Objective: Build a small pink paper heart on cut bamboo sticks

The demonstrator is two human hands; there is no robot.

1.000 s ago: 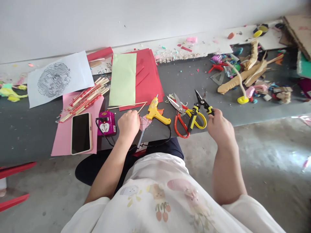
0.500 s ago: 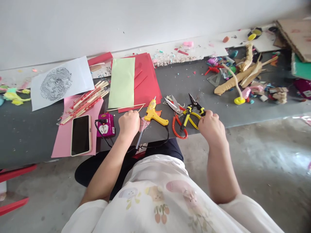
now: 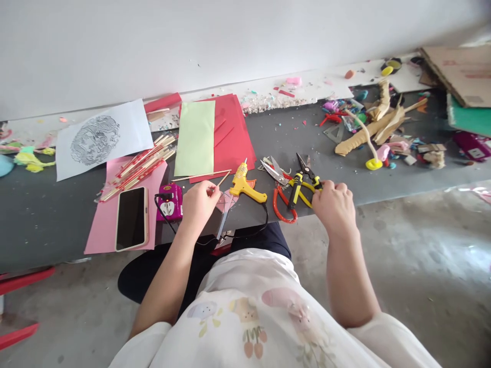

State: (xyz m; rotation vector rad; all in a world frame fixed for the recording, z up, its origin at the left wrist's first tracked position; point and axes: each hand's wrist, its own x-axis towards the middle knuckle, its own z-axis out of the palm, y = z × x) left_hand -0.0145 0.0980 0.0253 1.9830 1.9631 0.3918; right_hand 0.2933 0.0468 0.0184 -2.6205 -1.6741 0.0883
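Observation:
My left hand (image 3: 199, 204) is closed around a thin wooden stick (image 3: 221, 180) at the near edge of the grey board (image 3: 291, 138), with a small pink paper piece (image 3: 226, 200) just beside it. A yellow glue gun (image 3: 244, 187) lies right of that hand. My right hand (image 3: 334, 205) is closed on the handle of black-and-yellow snips (image 3: 303, 176), which rest over red-handled scissors (image 3: 282, 197) and yellow-handled scissors.
A phone (image 3: 131, 218) lies on pink paper (image 3: 97, 225) by a magenta power socket (image 3: 170, 202). Red-and-wood sticks (image 3: 138, 166), a printed sheet (image 3: 102, 138), green paper (image 3: 196, 138) on red paper (image 3: 233, 133) lie behind. Craft scraps (image 3: 378, 128) and cardboard (image 3: 456, 66) fill the right.
My right hand has drawn the snips left and nearer, down onto the scissors. My left hand has lifted slightly, still holding the stick.

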